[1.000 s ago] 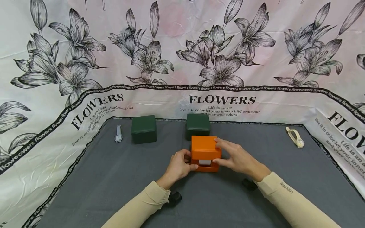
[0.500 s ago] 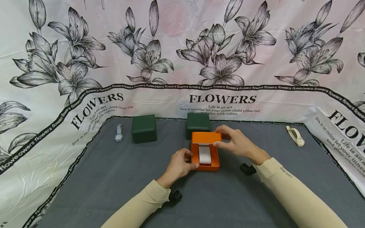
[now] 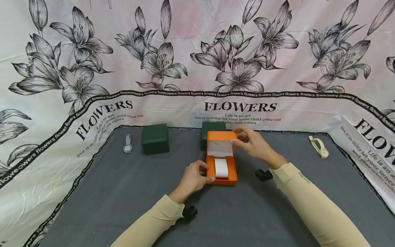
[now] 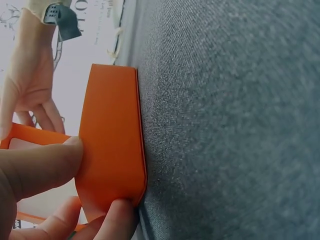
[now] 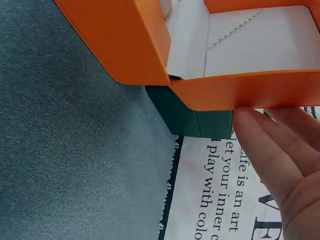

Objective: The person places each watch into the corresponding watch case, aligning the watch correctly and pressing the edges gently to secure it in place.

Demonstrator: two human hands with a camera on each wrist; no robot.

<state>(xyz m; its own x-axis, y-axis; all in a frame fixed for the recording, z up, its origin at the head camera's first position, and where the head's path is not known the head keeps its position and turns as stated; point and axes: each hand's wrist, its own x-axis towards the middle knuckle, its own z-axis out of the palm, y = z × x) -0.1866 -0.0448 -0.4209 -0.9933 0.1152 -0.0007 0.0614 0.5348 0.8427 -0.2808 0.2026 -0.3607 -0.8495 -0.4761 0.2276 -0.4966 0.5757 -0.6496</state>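
Note:
An orange watch box (image 3: 223,183) stands on the grey cloth in the middle of the head view, its lid (image 3: 223,135) raised and tilted back. Inside the box sits a white cushion (image 3: 221,168); the lid's lining is pale. My left hand (image 3: 192,177) grips the box's near left corner; the left wrist view shows thumb and fingers around the orange wall (image 4: 111,135). At the lid's right edge, my right hand (image 3: 255,145) pinches it between thumb and fingers. The right wrist view shows fingertips (image 5: 245,117) against the lid's orange side (image 5: 250,89).
Directly behind the orange lid is a green box (image 3: 213,126), partly hidden. Another green box (image 3: 155,139) stands to its left. A pale-strapped watch (image 3: 128,144) lies far left, and a cream watch (image 3: 319,146) far right. A flower-printed cloth (image 3: 172,113) rises behind.
The lid has swung up and back from nearly closed, uncovering the white cushion and the lid's lining. My right hand has moved away from me with it; my left hand stays on the box.

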